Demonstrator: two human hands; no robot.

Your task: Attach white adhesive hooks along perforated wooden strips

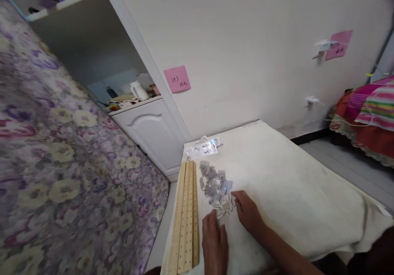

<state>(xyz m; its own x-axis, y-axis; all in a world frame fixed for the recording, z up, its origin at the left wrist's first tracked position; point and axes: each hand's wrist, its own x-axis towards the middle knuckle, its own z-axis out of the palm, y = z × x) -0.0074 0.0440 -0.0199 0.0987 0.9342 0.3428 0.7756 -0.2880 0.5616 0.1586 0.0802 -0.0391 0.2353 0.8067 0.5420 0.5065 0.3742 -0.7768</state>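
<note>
A loose pile of small clear plastic packets (214, 180) lies on the cloth-covered table. At its near end are several small whitish hooks (226, 206), some with curved metal ends. My left hand (215, 242) rests on the cloth just below the pile, fingers stretched forward and thumb apart, with nothing in it. To the right of the hooks is my right hand (248, 213). Its index finger reaches to the pile's edge while the other fingers bend beneath, partly hidden. Left of the pile lie long pale wooden strips (186, 217) with rows of small holes, side by side.
Flat plastic packaging (201, 150) lies at the table's far left corner. The pale cloth (295, 184) covers the table, which stands against a wall. A floral curtain (76, 164) and a white cabinet (147, 131) are on the left; a bed (369, 115) is at far right.
</note>
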